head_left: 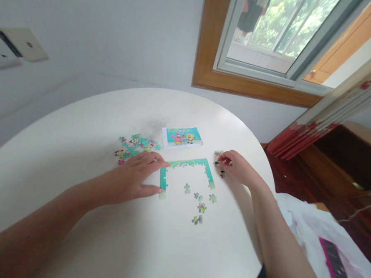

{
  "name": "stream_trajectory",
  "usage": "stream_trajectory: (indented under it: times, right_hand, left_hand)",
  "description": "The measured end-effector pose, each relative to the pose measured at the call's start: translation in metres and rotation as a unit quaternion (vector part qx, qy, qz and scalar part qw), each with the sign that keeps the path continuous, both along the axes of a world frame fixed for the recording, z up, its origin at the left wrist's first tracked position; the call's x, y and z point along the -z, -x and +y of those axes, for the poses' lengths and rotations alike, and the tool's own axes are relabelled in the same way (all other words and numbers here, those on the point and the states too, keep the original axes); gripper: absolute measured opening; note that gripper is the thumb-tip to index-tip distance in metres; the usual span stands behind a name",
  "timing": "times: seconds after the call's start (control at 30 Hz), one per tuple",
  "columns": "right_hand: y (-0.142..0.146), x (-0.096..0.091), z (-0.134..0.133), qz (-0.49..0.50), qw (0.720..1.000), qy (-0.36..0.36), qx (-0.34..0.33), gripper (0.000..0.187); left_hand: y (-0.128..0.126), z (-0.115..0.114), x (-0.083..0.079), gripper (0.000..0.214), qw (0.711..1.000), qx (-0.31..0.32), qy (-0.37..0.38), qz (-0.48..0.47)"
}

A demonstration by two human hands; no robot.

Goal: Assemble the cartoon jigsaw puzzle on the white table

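A partly joined jigsaw border [186, 163] lies on the white table, with a top edge and two sides in turquoise and pale green. My left hand [144, 172] rests against its left side, thumb and fingers spread apart. My right hand [232, 164] is to the right of the border, fingertips pinched at a small dark puzzle piece [215, 162]. Close by it are another loose piece [222, 174] and one partly behind the fingers. Below and inside the border lie several loose pieces, among them a pale green piece [187, 188] and a yellow-and-pink piece [202, 207].
A pile of puzzle pieces [135, 142] lies beyond my left hand. Behind the border is a picture card [182, 138] with cartoon figures. The round white table [130, 244] stands near a wall and window. At lower right, a pink-edged phone [336, 265] lies on white plastic.
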State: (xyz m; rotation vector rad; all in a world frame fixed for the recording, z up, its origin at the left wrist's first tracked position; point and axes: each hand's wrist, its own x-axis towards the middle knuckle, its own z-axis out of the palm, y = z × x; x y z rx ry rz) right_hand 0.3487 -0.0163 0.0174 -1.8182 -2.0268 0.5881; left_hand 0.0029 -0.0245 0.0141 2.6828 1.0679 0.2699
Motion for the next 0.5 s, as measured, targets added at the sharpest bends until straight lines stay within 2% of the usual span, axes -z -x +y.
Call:
stream_trajectory:
  times: [0.33, 0.5]
  right_hand:
    - [0.0014, 0.0014, 0.0001, 0.06, 0.998, 0.005, -0.014, 0.009]
    - [-0.001, 0.0026, -0.0008, 0.076, 0.997, -0.003, -0.017, 0.031]
  left_hand:
    - [0.0011, -0.0001, 0.0012, 0.05, 1.0, 0.001, -0.001, 0.005]
    - [-0.0002, 0.0004, -0.0014, 0.05, 1.0, 0.001, 0.002, 0.006]
